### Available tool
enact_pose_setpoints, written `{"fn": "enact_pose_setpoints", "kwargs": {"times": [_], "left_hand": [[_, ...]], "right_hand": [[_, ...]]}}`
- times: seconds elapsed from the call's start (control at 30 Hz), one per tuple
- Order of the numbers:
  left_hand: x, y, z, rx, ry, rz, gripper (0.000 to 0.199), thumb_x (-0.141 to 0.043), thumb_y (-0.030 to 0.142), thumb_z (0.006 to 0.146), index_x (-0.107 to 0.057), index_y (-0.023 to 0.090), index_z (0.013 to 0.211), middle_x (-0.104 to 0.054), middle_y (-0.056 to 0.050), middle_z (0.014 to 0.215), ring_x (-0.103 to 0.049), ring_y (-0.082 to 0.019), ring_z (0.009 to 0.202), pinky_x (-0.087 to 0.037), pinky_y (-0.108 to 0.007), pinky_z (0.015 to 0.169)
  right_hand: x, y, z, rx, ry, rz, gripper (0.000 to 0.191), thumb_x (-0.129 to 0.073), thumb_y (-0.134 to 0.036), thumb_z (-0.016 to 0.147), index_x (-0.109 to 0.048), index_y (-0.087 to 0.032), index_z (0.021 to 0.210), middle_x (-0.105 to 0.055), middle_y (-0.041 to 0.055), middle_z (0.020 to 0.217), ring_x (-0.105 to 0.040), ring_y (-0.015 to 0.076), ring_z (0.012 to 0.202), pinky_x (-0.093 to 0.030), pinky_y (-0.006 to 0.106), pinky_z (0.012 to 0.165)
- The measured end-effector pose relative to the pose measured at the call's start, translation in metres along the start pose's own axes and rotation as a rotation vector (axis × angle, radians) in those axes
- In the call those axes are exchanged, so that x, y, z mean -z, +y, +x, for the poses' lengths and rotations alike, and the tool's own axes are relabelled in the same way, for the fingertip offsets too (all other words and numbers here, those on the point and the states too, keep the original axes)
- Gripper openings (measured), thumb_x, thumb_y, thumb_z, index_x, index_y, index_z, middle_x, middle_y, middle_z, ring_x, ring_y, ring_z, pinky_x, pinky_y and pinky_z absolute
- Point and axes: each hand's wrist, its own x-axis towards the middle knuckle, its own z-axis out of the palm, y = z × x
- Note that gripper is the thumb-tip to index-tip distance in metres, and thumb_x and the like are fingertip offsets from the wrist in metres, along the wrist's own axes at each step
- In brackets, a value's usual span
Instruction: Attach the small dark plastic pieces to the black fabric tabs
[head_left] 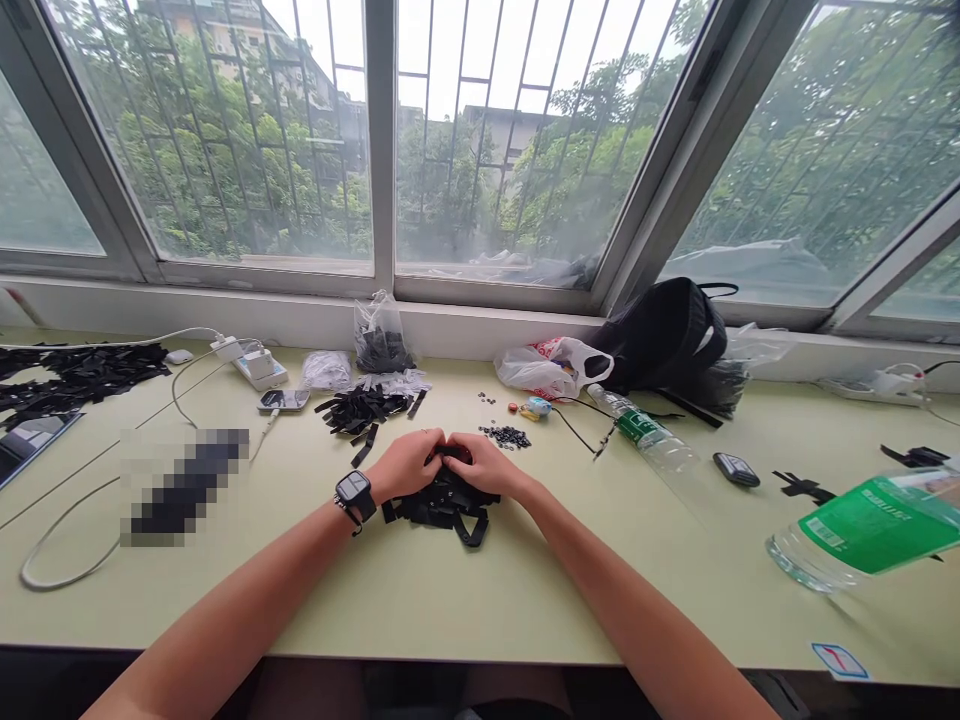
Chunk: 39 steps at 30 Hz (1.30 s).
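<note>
My left hand [409,465], with a smartwatch [354,490] on its wrist, and my right hand [486,464] meet at the middle of the table. Fingers and thumbs of both are closed together around something small and dark with a hint of red, mostly hidden by them. Right beneath lies a pile of black strips [442,505], some bent into loops, with small shiny dots on them. Just beyond my right hand is a scatter of small dark round pieces [508,437]. Past my left hand rests a heap of flat black strips [364,408].
A clear bag of dark pieces [384,340] stands by the window sill. Farther right are a white plastic bag [551,370], a black bag [660,335], a lying bottle [645,430] and a large green-labelled bottle [862,530]. Cables, a power strip [261,372] and more strips [90,375] occupy the left.
</note>
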Motion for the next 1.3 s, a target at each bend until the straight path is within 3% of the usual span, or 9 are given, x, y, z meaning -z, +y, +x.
{"fn": "enact_pose_setpoints", "kwargs": {"times": [0.43,0.8,1.1,1.3], "left_hand": [[-0.0015,-0.0015,-0.0004,-0.003,-0.001,0.024,0.007,-0.047,0.016,0.087,-0.052,0.021,0.089,-0.063,-0.005,0.084,-0.055,-0.020,0.073,-0.037,-0.029,0.064],[0.0006,0.0012,0.0003,0.031,-0.019,-0.008,0.009,-0.050,0.019,0.087,-0.057,0.021,0.092,-0.063,-0.005,0.084,-0.057,-0.021,0.075,-0.038,-0.030,0.065],[0.0014,-0.0049,0.0017,0.053,0.034,-0.031,0.012,-0.055,0.022,0.088,-0.066,0.021,0.093,-0.069,-0.004,0.085,-0.060,-0.019,0.075,-0.039,-0.029,0.066],[0.0025,-0.0077,0.0044,0.095,0.045,-0.072,0.021,-0.053,0.033,0.094,-0.067,0.020,0.086,-0.067,-0.003,0.075,-0.056,-0.017,0.068,-0.037,-0.026,0.061]], "right_hand": [[0.0004,-0.0044,-0.0016,0.028,-0.007,-0.050,0.016,-0.055,-0.022,0.088,-0.066,-0.018,0.100,-0.066,0.0017,0.085,-0.054,0.0159,0.074,-0.041,0.027,0.069],[0.0008,-0.0093,-0.0007,0.017,0.003,-0.039,0.008,-0.056,-0.023,0.084,-0.061,-0.019,0.089,-0.060,-0.0004,0.078,-0.049,0.0148,0.070,-0.038,0.026,0.066],[0.0006,-0.0056,-0.0014,0.014,0.022,-0.023,0.010,-0.053,-0.025,0.088,-0.060,-0.019,0.084,-0.056,-0.0024,0.072,-0.046,0.0136,0.067,-0.036,0.026,0.064],[0.0012,-0.0031,0.0001,-0.015,0.110,-0.028,0.013,-0.057,-0.029,0.088,-0.057,-0.019,0.079,-0.058,-0.0024,0.070,-0.046,0.0129,0.064,-0.035,0.026,0.062]]}}
